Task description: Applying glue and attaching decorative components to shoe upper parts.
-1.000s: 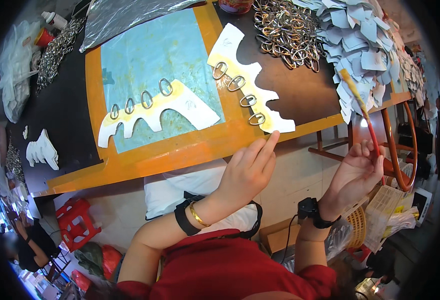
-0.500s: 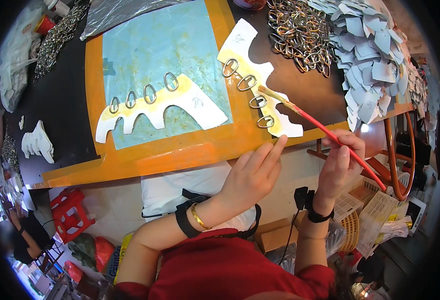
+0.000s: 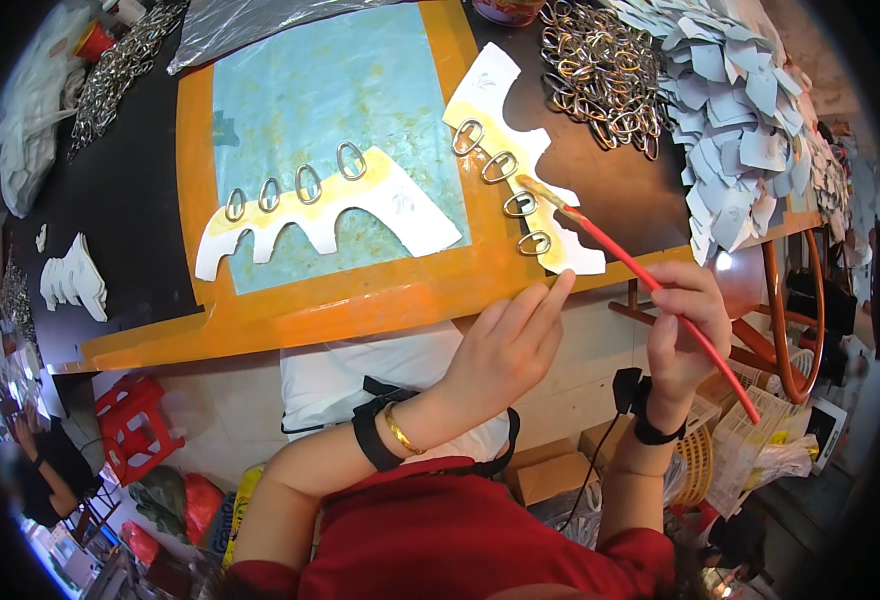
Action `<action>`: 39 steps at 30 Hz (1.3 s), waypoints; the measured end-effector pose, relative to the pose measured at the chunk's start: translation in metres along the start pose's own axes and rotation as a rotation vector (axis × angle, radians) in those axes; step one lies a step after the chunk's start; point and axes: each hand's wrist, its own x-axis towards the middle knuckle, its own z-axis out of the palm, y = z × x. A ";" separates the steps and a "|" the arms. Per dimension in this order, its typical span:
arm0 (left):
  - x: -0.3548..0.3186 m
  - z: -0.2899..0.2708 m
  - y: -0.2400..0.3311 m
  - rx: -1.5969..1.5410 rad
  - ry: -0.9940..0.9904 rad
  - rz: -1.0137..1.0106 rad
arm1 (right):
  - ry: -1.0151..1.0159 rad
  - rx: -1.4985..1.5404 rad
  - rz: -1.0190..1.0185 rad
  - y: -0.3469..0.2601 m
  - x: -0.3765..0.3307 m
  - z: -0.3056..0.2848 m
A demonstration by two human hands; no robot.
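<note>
Brush (image 3: 626, 259) in right fingers (image 3: 690, 276); white piece (image 3: 527, 148) at left fingers (image 3: 557, 291).

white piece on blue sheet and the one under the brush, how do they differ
The left piece lies mostly on the blue sheet, the right piece mostly beside it. The brush is at the right piece, not the left piece. Both bear four metal rings and yellow smears.

The brush handle (image 3: 620, 255) and metal rings (image 3: 605, 85) look glossy.
</note>
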 end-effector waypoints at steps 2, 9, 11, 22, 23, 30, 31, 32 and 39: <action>-0.001 0.000 0.001 -0.006 -0.007 -0.005 | -0.026 -0.002 -0.017 -0.002 0.002 0.000; -0.002 0.000 0.001 0.023 -0.024 -0.001 | -0.019 0.042 0.053 -0.002 0.004 -0.007; -0.002 0.002 0.002 0.020 -0.015 -0.001 | -0.006 0.068 0.059 0.000 0.005 -0.006; -0.001 0.002 0.003 0.029 0.016 0.001 | -0.041 0.137 0.065 0.009 0.009 -0.004; -0.001 0.001 0.002 0.023 0.012 0.000 | -0.041 0.138 0.064 0.010 0.009 -0.005; 0.000 0.000 0.003 0.010 0.020 -0.004 | 0.204 0.507 0.390 0.035 0.008 -0.008; 0.000 0.000 0.003 0.012 0.023 -0.003 | 0.269 0.632 0.511 0.042 0.007 -0.010; 0.000 0.000 0.003 0.004 0.022 -0.004 | 0.332 0.756 0.632 0.047 0.006 -0.012; 0.000 -0.001 0.003 -0.001 0.028 -0.001 | 0.455 1.015 0.789 0.064 0.001 -0.016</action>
